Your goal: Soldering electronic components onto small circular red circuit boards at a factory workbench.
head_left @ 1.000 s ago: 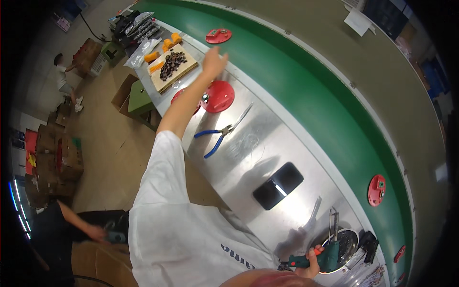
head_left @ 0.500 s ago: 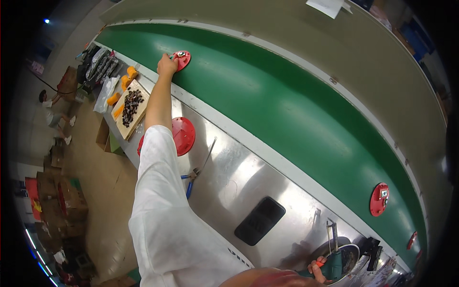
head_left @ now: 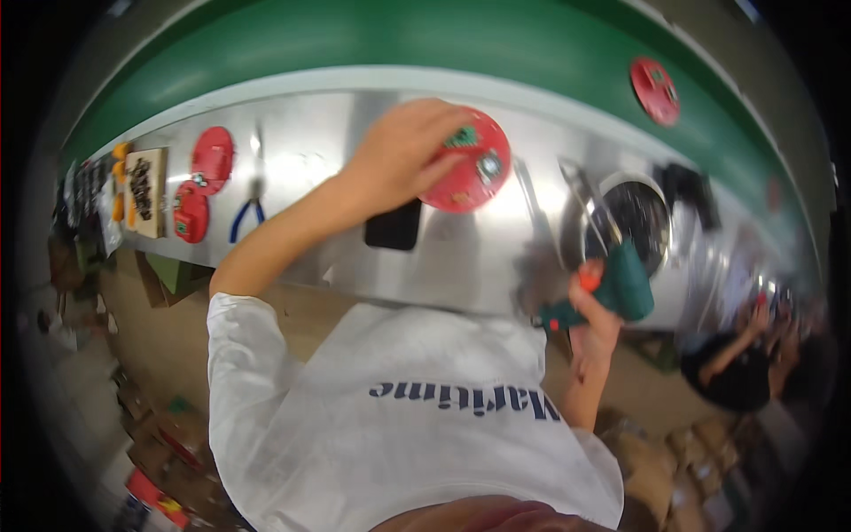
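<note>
My left hand (head_left: 403, 155) has its fingers closed on the near edge of a red round disc (head_left: 483, 182) carrying a small green circuit board and a silvery round part. The disc is over the metal bench, just beyond a black phone (head_left: 393, 226) that the hand partly covers. In my right hand (head_left: 592, 315) is a green pistol-grip power tool (head_left: 625, 282) with an orange trigger. Its long thin metal tip points up and left, across the near side of a metal bowl (head_left: 669, 217) with dark contents that I cannot make out.
Blue-handled pliers (head_left: 248, 213) and two more red discs (head_left: 213, 160) lie on the bench to the left. Beyond them is a tray (head_left: 160, 191) of small dark pieces. Another red disc (head_left: 654, 91) rests on the green belt (head_left: 532, 44). Another person's arm (head_left: 731, 350) shows at the right.
My left hand has come back from the belt to the bench with the red disc. The view has turned to the right, and the right hand with the power tool shows more fully.
</note>
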`<action>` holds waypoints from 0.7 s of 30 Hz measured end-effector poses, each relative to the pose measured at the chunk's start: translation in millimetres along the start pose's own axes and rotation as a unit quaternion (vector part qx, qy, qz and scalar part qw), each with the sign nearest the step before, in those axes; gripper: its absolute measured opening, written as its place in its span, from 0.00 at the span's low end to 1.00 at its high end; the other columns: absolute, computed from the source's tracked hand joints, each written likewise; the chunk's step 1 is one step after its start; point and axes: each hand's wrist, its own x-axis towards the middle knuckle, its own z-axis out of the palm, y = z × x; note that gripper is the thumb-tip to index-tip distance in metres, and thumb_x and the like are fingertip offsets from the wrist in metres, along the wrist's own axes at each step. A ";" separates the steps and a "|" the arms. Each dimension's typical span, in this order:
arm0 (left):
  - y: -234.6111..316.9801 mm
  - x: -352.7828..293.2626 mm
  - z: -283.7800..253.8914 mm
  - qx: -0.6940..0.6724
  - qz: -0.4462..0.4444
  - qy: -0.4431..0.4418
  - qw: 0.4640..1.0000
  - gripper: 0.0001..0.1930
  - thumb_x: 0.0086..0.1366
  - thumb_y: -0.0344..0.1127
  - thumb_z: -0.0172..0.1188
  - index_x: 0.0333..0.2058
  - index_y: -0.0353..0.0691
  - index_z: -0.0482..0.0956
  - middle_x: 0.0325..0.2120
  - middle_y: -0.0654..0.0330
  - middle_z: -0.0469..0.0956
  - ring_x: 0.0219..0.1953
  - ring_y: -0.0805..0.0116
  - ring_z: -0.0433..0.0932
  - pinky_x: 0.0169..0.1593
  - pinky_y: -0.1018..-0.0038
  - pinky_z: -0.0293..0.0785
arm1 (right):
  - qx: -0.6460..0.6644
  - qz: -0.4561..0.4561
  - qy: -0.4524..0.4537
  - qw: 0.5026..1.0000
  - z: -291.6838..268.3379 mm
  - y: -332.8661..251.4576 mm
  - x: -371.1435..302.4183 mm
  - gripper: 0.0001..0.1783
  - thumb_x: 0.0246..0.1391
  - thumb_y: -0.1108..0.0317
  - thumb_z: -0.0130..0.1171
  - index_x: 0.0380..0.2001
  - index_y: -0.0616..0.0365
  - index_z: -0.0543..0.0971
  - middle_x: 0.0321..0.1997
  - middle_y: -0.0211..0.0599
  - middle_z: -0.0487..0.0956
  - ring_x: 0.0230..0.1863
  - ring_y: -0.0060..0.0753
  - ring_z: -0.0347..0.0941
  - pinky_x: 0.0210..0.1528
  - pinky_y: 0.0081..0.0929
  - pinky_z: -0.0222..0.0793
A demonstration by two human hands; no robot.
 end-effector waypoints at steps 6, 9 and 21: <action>91.4 -22.9 94.5 -0.072 0.053 -0.089 0.992 0.22 0.54 0.32 0.64 0.49 0.39 0.73 0.50 0.54 0.73 0.53 0.53 0.71 0.55 0.61 0.68 | 0.027 -0.033 0.018 0.999 -39.7 7.1 -41.4 0.26 0.37 0.87 0.61 0.43 0.59 0.71 0.43 0.38 0.71 0.40 0.30 0.70 0.44 0.25 0.68; 99.9 -27.1 110.1 -0.049 0.064 -0.081 0.993 0.21 0.53 0.32 0.64 0.47 0.39 0.73 0.49 0.55 0.72 0.53 0.54 0.70 0.55 0.61 0.68 | 0.011 -0.068 0.031 0.997 -52.9 13.0 -49.4 0.27 0.38 0.87 0.61 0.45 0.60 0.71 0.43 0.39 0.71 0.41 0.32 0.71 0.45 0.27 0.68; 159.6 -83.8 83.4 -0.289 -0.145 -0.065 0.944 0.19 0.52 0.27 0.66 0.45 0.37 0.79 0.47 0.55 0.76 0.41 0.63 0.78 0.41 0.70 0.73 | 0.000 -0.014 -0.068 0.998 -79.9 19.0 -29.3 0.24 0.39 0.88 0.60 0.42 0.61 0.72 0.43 0.40 0.72 0.39 0.32 0.73 0.44 0.29 0.70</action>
